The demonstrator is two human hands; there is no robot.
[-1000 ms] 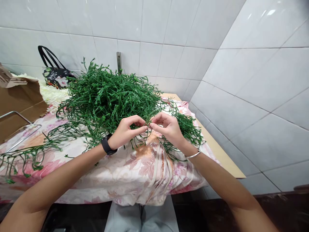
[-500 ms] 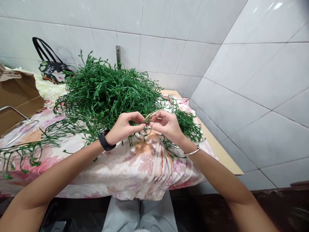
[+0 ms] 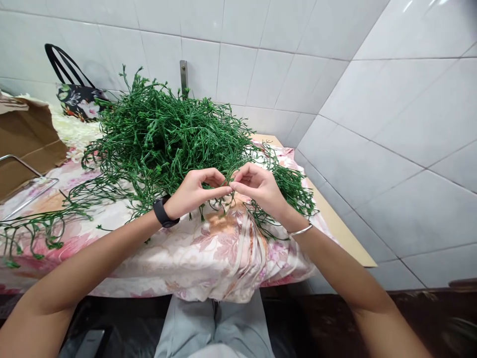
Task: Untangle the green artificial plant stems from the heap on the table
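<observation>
My left hand [image 3: 199,191], with a black band at the wrist, pinches a thin green artificial stem [image 3: 230,175] between thumb and fingers. My right hand [image 3: 261,189], wearing a silver bangle, pinches the same stem, and the two thumbs' tips meet. Fingers cover most of the held piece. Just behind my hands rises a big tangled heap of green artificial stems [image 3: 175,134]. A smaller bunch of stems [image 3: 292,191] lies to the right of my right hand.
A floral cloth [image 3: 179,253] covers the table, bunched at the front. To the left are a long green strand [image 3: 40,221], an open cardboard box [image 3: 30,141], a metal wire frame [image 3: 33,199], pale flowers [image 3: 74,130] and a floral bag [image 3: 80,102]. Tiled walls [image 3: 410,114] stand behind and right.
Both hands have closed in, so the thumbs now touch, and less of the held stem shows between them. The view has tilted slightly.
</observation>
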